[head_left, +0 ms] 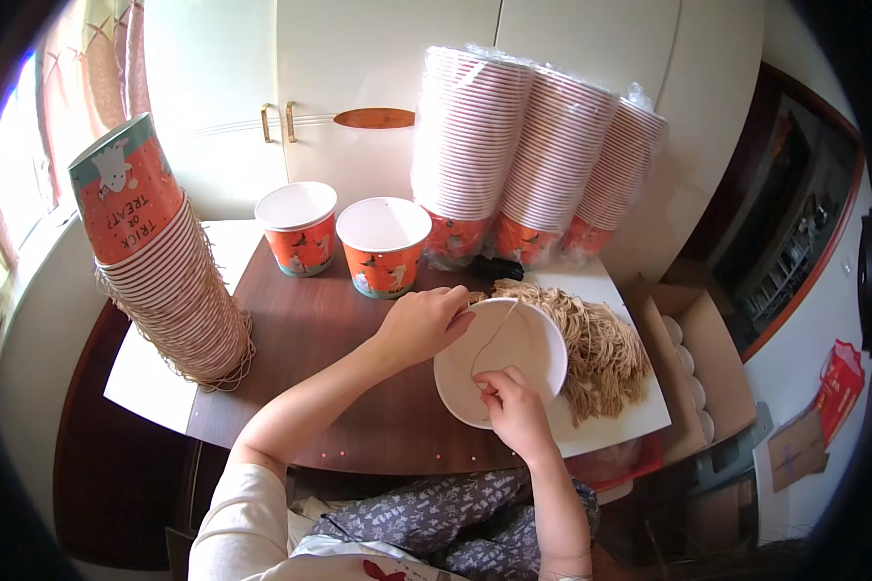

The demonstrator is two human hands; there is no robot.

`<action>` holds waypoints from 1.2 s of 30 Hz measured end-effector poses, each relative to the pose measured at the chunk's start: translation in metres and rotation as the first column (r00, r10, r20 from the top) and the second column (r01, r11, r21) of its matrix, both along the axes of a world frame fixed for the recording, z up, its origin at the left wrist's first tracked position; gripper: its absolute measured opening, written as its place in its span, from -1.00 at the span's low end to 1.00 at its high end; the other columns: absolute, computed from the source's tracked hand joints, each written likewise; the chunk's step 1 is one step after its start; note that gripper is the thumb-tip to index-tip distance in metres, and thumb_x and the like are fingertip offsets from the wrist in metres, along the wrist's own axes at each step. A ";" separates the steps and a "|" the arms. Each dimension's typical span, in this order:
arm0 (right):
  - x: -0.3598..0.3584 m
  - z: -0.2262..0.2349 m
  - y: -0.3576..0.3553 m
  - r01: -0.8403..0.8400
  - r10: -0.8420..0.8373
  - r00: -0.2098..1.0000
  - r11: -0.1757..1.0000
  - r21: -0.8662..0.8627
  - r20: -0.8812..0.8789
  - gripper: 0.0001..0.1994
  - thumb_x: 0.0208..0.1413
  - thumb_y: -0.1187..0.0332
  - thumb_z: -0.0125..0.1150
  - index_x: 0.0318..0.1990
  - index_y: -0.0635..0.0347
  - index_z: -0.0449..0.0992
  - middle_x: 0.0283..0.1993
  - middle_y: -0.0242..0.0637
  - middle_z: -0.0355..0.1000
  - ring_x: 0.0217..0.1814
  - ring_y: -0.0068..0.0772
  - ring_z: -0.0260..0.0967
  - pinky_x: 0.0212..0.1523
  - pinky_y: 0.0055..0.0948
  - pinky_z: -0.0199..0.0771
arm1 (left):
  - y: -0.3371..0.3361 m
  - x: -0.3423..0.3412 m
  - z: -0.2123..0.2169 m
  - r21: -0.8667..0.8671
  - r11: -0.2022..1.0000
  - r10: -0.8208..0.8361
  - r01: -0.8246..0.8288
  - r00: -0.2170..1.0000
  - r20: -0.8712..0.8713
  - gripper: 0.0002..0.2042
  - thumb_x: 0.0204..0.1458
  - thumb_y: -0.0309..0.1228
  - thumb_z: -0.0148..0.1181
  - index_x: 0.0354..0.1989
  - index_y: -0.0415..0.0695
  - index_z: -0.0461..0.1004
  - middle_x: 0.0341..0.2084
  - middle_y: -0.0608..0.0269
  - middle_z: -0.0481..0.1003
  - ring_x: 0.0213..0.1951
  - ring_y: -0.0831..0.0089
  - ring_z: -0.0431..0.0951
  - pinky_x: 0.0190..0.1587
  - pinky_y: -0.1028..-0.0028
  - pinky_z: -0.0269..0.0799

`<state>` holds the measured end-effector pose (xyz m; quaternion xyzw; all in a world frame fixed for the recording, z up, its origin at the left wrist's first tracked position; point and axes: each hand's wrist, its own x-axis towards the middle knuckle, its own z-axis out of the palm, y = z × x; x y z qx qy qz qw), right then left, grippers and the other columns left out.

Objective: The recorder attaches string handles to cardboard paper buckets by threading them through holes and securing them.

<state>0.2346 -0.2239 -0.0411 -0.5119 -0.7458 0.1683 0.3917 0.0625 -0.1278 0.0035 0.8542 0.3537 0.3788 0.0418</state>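
Observation:
A white-lined paper bucket [538, 349] is tipped with its open mouth facing me at the table's front right. My left hand [424, 324] is closed at its upper left rim, fingers curled; its fingertips are partly hidden. Inside the mouth, my right hand [515, 407] pinches a thin tan string [491, 341], which runs up to the bucket's upper rim. A thick bundle of tan strings [601, 353] lies right beside the bucket. Two orange printed paper buckets, one [297, 237] behind the other [385, 257], stand upright past my left hand.
A tall leaning stack of orange buckets [170, 261], strings hanging around it, stands at the left. Plastic-wrapped bucket stacks [475, 136] rise at the back right. A small black object [500, 270] lies before them. An open cardboard box [722, 363] with round white items sits right of the table.

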 end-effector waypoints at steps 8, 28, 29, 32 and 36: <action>-0.002 0.003 -0.002 -0.044 0.043 0.998 0.999 -0.026 -0.036 -0.78 -0.11 0.64 0.04 -0.27 0.19 0.46 -0.36 -0.19 0.33 -0.39 -0.25 0.40 -0.35 -0.35 0.42 | 0.001 0.001 -0.002 0.011 1.000 0.004 -0.004 0.999 0.040 -0.81 -0.06 -0.36 0.13 -0.50 -0.19 0.29 -0.66 0.14 0.38 -0.58 0.17 0.43 -0.54 0.28 0.31; -0.003 0.003 -0.002 -0.095 0.094 0.994 0.995 -0.025 -0.054 -0.80 -0.12 0.62 0.07 -0.28 0.23 0.46 -0.36 -0.17 0.34 -0.37 -0.23 0.40 -0.33 -0.35 0.42 | 0.005 0.001 0.000 -0.003 1.000 0.016 -0.016 1.000 0.008 -0.83 -0.05 -0.32 0.09 -0.45 -0.15 0.31 -0.61 0.14 0.43 -0.54 0.14 0.46 -0.51 0.23 0.36; -0.003 0.004 -0.003 -0.084 0.083 0.996 0.996 -0.033 -0.017 -0.81 -0.10 0.60 0.07 -0.28 0.22 0.46 -0.36 -0.17 0.34 -0.37 -0.21 0.40 -0.32 -0.32 0.42 | 0.007 0.002 0.000 0.010 1.000 0.013 -0.013 1.000 0.017 -0.82 -0.05 -0.33 0.10 -0.48 -0.17 0.30 -0.63 0.13 0.42 -0.55 0.15 0.45 -0.52 0.24 0.35; -0.002 0.010 -0.005 -0.063 0.065 0.996 0.997 -0.036 0.066 -0.83 -0.07 0.56 0.06 -0.27 0.20 0.46 -0.34 -0.16 0.35 -0.36 -0.16 0.40 -0.30 -0.29 0.41 | 0.011 0.003 0.000 0.009 1.000 0.028 -0.028 1.000 0.010 -0.81 -0.05 -0.34 0.11 -0.50 -0.18 0.28 -0.65 0.12 0.41 -0.56 0.16 0.45 -0.52 0.25 0.33; 0.000 0.014 -0.008 -0.050 0.044 0.981 0.998 0.027 0.189 -0.85 -0.02 0.50 0.04 -0.26 0.16 0.46 -0.31 -0.17 0.37 -0.33 -0.11 0.40 -0.29 -0.26 0.41 | 0.018 0.003 -0.003 -0.019 0.997 0.068 -0.068 0.998 0.001 -0.80 -0.05 -0.32 0.10 -0.50 -0.19 0.29 -0.64 0.11 0.43 -0.54 0.15 0.46 -0.51 0.26 0.33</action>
